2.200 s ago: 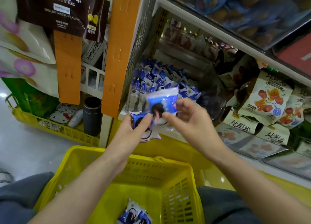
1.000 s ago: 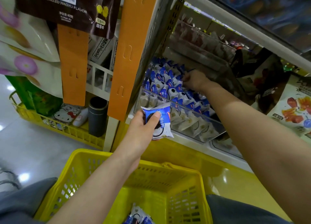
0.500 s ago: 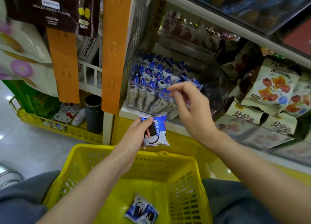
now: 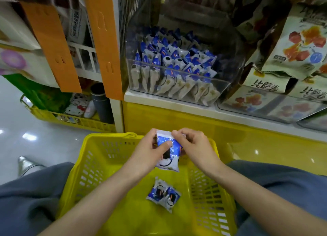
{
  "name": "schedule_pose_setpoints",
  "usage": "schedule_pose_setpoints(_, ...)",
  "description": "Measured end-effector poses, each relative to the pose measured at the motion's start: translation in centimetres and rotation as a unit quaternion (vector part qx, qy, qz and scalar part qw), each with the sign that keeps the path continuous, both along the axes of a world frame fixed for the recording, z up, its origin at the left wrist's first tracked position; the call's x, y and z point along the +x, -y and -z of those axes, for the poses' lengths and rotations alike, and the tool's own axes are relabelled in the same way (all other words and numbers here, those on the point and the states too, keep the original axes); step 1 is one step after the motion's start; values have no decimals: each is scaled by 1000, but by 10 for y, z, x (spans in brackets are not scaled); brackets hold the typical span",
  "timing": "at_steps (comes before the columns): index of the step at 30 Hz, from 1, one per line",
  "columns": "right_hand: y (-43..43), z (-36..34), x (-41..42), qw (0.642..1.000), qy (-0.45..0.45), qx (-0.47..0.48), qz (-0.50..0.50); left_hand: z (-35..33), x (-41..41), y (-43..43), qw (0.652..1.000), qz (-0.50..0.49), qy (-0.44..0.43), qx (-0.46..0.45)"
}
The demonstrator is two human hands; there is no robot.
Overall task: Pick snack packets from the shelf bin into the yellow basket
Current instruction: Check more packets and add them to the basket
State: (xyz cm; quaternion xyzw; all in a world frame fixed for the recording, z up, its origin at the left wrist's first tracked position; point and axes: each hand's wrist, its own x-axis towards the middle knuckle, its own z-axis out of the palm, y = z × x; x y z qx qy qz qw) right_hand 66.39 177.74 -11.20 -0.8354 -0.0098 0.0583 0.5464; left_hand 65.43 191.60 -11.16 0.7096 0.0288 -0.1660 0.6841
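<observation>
Hanging packet (image 4: 170,162) between left grip (image 4: 148,152), right grip (image 4: 194,145)

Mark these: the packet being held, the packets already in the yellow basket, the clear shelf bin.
held packet (image 4: 170,158), head view, printed front below the thumb.
packets in basket (image 4: 163,195), head view, where the two overlap.
shelf bin (image 4: 223,89), head view, clear front wall near its right corner.

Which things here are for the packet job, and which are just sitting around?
For the job: held packet, left hand, right hand, yellow basket, dropped packets, shelf bin.
Just around: fruit-picture bags, dark tumbler, orange strips.
</observation>
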Motion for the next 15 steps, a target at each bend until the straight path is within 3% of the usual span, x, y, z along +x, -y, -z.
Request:
schedule_pose_setpoints(8, -4, 23, -18, 1000, -6, -22, 6, 15, -1, 3, 998, -25, -28, 58)
schedule_pose_setpoints(15, 1, 25, -17, 972, 146, -176, -48, 18, 1, 5, 992, -45, -114, -7)
